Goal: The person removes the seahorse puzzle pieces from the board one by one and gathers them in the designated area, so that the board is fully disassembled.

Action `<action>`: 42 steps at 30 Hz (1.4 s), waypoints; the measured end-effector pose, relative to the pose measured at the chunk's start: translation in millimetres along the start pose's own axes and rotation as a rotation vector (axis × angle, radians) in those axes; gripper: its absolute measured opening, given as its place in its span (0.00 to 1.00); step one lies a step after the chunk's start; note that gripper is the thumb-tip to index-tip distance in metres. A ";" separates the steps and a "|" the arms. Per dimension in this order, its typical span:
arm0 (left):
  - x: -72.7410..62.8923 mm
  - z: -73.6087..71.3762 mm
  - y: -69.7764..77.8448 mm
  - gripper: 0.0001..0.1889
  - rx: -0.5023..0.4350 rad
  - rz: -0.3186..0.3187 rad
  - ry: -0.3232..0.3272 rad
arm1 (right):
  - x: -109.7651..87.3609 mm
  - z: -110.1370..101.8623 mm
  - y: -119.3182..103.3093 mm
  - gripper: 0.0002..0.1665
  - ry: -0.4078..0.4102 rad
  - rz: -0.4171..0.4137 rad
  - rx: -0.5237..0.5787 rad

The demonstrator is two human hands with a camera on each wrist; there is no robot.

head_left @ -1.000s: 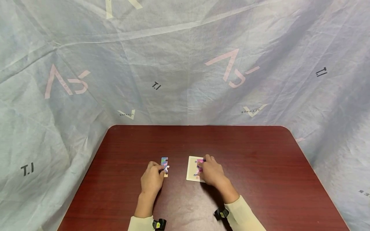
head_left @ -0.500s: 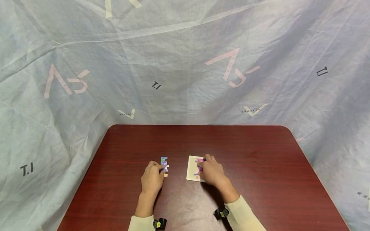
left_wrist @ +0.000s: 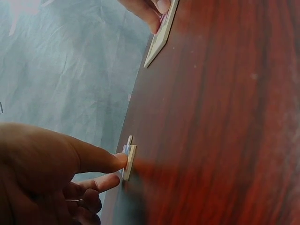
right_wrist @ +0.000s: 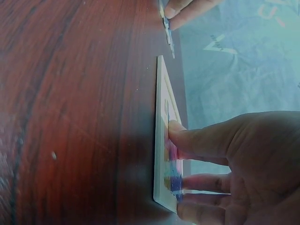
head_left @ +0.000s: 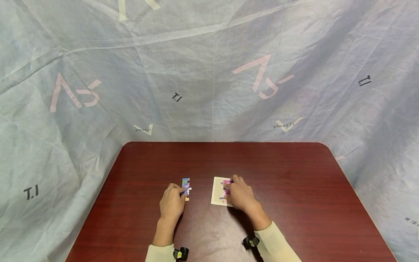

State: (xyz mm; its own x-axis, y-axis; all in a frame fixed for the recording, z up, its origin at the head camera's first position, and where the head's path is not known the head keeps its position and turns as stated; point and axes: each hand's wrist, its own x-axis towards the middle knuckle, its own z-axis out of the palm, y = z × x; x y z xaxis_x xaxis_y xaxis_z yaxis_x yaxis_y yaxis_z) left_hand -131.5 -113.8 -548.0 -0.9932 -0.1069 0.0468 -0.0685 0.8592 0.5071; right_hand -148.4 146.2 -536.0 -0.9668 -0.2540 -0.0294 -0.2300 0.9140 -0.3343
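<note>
Sleeves: Cream left sleeve (head_left: 159, 253) and cream right sleeve (head_left: 278, 243), both nearer the viewer than the puzzle tray; the left lies to its left, the right to its right.
Wrist devices: Small black left wrist device (head_left: 181, 254) and black right wrist device (head_left: 251, 242), each with a yellow mark, one per cuff, on the near side of the tray.
Left hand: The left hand (head_left: 172, 202), left of the tray, pinches the puzzle strip between thumb and finger.
Right hand: The right hand (head_left: 240, 193) holds the tray's right part, thumb on the fitted pieces, fingers bent over the right side.
Puzzle strip: Narrow, multicoloured, knob-edged puzzle strip (head_left: 186, 183), left of the tray and apart from it; contact with the table cannot be told.
Puzzle tray: Shallow, cream, raised-rim puzzle tray (head_left: 214, 191), flat on the table; pink-and-purple fitted pieces (head_left: 226, 183) show inside, partly hidden by the right hand; its left portion shows bare cream.
Table: Glossy red-brown wood-grain table (head_left: 209, 160), beneath the tray and extending beyond it.
Backdrop: Creased grey-white cloth (head_left: 196, 72) with pink, yellow and black lettering, beyond the tray.
</note>
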 end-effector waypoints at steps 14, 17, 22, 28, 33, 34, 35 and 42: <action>-2.0 3.5 3.0 0.09 0.084 0.031 0.058 | 1.8 2.5 4.7 0.23 -0.004 0.009 -0.006; -1.1 3.7 3.5 0.09 0.118 0.055 0.056 | 2.3 2.2 4.8 0.21 0.000 0.003 -0.015; -0.4 3.6 2.7 0.10 0.124 0.058 0.050 | 2.1 1.5 3.9 0.21 0.001 0.002 -0.010; -0.4 3.5 0.4 0.11 0.077 0.040 0.043 | 1.2 2.5 4.3 0.25 -0.006 0.013 -0.003; 0.4 1.5 -0.9 0.13 0.044 0.052 0.039 | 0.9 3.1 6.1 0.21 -0.013 0.011 -0.012; 0.6 0.9 -1.2 0.13 0.036 0.054 0.040 | 1.1 2.9 6.3 0.21 -0.014 0.010 -0.012; 1.0 0.2 -1.6 0.14 0.029 0.055 0.040 | 1.3 2.7 6.4 0.21 -0.015 0.011 -0.012; -0.3 -3.1 4.5 0.14 -0.045 0.045 0.011 | 1.4 1.6 6.8 0.23 -0.025 0.015 -0.004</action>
State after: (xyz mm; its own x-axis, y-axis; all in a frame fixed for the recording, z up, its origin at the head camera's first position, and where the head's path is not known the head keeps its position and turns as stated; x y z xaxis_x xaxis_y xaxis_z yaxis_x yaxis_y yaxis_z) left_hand -131.3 -111.4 -543.1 -0.9940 -0.0743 0.0800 -0.0191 0.8400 0.5422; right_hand -151.1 151.6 -539.8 -0.9671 -0.2477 -0.0577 -0.2158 0.9191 -0.3296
